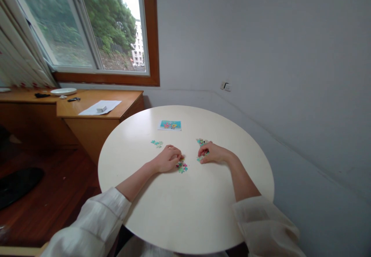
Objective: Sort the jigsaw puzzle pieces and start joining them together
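Both my hands rest on a round cream table (185,206). My left hand (168,158) has its fingers curled down, pinching at a small cluster of colourful jigsaw pieces (182,167). Curled the same way, my right hand (213,153) presses on some teal pieces (199,159) under its fingertips. More loose pieces (200,141) lie just beyond the right hand, and another small group (157,143) lies left of the left hand. A small picture card (170,125) with a cartoon scene lies farther back on the table.
A wooden desk (98,114) stands at the left under a window, with a sheet of paper (100,108), a white plate (63,91) and small dark items on it. Grey walls close the corner behind the table. A wall socket (225,86) sits at the back.
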The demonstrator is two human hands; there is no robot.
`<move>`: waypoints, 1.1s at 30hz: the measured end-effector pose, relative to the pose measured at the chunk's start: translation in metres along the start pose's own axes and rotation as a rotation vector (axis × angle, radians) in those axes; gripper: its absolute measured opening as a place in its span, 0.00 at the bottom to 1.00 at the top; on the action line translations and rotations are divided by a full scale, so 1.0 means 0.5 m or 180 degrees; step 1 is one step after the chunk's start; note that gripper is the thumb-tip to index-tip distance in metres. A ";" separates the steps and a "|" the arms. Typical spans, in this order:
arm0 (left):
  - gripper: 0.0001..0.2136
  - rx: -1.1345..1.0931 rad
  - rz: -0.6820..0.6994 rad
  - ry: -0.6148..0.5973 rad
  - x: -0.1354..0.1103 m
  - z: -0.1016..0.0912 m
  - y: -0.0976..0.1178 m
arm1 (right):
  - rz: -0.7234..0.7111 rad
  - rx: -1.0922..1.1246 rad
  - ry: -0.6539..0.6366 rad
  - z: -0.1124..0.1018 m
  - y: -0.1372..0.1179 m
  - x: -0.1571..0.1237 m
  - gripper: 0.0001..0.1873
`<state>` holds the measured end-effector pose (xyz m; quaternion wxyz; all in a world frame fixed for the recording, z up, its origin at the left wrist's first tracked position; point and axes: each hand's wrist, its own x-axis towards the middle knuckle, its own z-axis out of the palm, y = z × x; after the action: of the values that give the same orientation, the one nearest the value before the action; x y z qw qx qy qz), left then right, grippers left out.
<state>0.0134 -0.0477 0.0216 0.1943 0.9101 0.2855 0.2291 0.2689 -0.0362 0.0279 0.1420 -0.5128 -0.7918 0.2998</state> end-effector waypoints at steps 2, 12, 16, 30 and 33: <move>0.08 -0.0103 -0.0012 0.0074 0.000 0.001 -0.005 | -0.0033 -0.0053 -0.0111 -0.001 -0.006 0.000 0.12; 0.08 -0.0067 -0.0258 0.0345 -0.003 0.002 -0.020 | -0.0016 0.0248 -0.0374 0.002 -0.013 0.002 0.11; 0.08 -0.0065 -0.0241 0.0347 -0.003 0.001 -0.018 | 0.0050 0.0503 -0.0412 0.000 -0.019 -0.001 0.12; 0.12 -0.0178 -0.0311 0.0392 0.007 0.007 -0.009 | -0.0218 0.2055 0.0244 0.084 -0.090 0.037 0.19; 0.13 -0.0198 -0.0407 0.0390 0.008 0.007 -0.011 | -0.0252 0.2138 0.0330 0.103 -0.099 0.046 0.20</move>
<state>0.0159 -0.0419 0.0172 0.2189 0.8678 0.3471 0.2802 0.1958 -0.0469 0.0166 0.3545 -0.4208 -0.6599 0.5116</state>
